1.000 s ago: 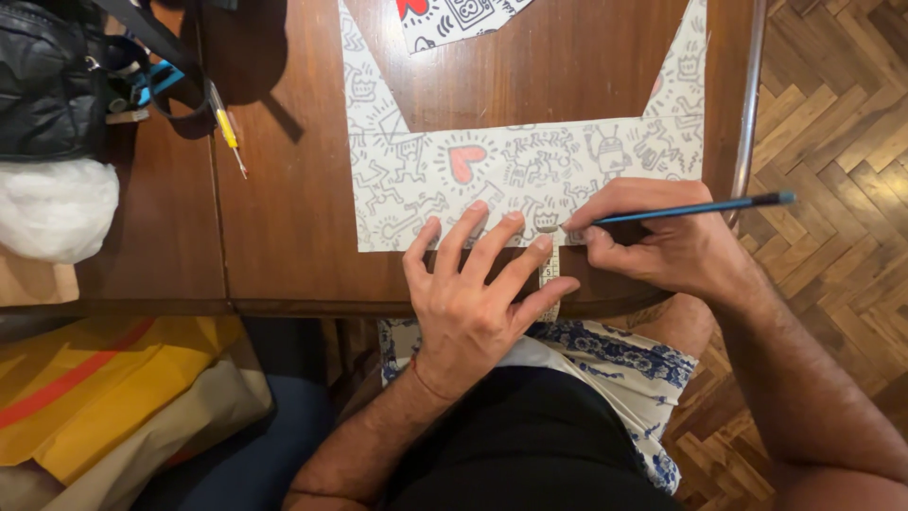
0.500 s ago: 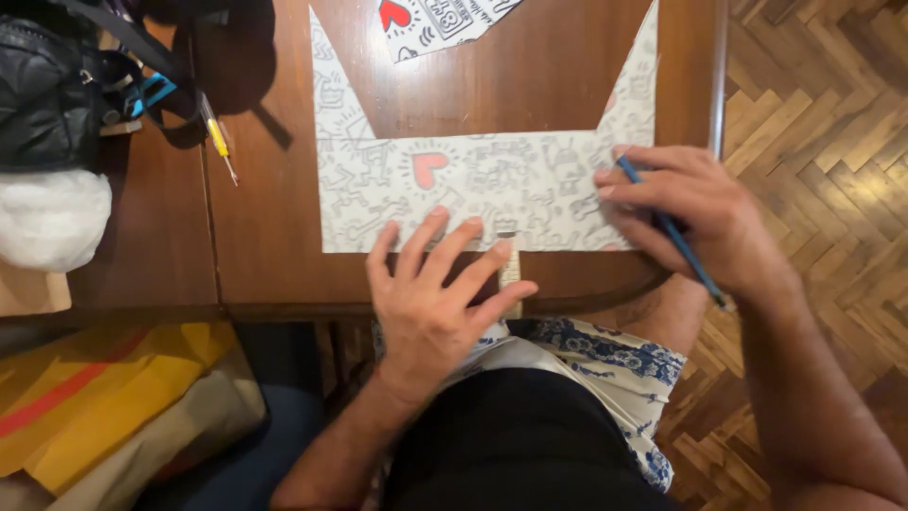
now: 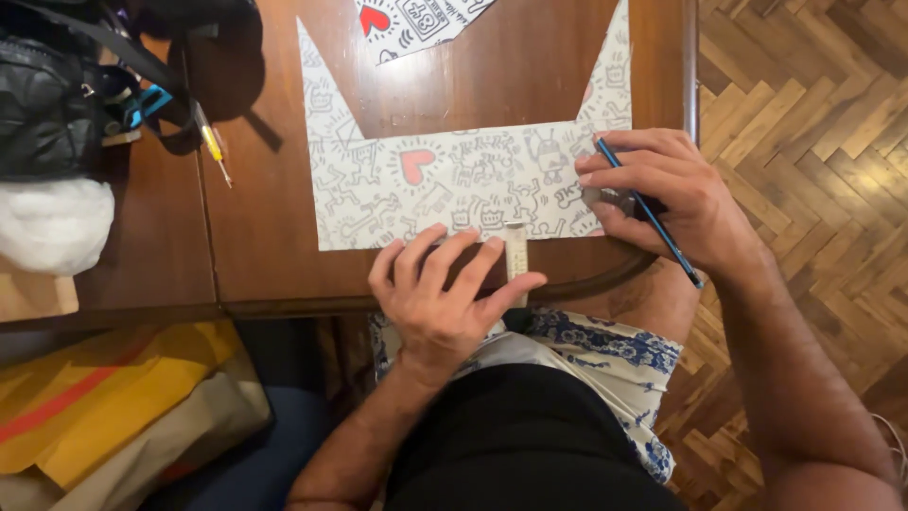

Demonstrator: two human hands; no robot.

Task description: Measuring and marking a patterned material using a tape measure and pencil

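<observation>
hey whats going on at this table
A person sits at a dark wooden table over a sheet of doodle-printed paper with red hearts, cut with pointed corners. The left hand presses a small ruler at the paper's lower edge. The right hand rests on the paper's right side, holding a blue pencil. A black bag sits at the far left.

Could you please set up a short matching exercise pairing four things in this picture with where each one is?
Things:
1. blue pencil
2. small ruler
3. patterned paper
4. black bag

Places:
A. flat on the wooden table
B. far left of the table
C. in the right hand
D. under the left hand, at the paper's lower edge

Pairs: 1-C, 2-D, 3-A, 4-B
</observation>
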